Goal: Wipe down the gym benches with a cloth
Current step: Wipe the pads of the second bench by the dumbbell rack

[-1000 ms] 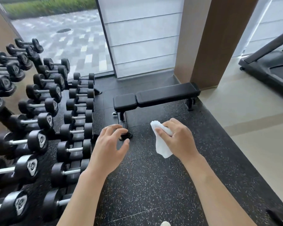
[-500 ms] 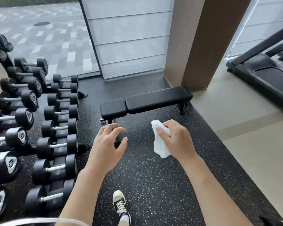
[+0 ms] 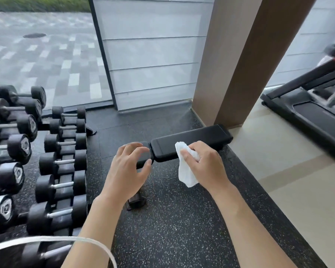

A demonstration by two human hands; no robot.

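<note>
A white cloth (image 3: 186, 167) is pinched in the curled fingers of the right hand (image 3: 205, 165) and hangs below the grip. The black bench (image 3: 193, 142) is seen just beyond this grip. The left hand (image 3: 127, 171) is held beside it, fingers loosely spread, holding nothing.

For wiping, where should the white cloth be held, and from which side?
Hold the white cloth at its bunched upper end, from the right, as the right hand does. Its loose tail hangs below, probably free to spread flat on the bench pad.
</note>
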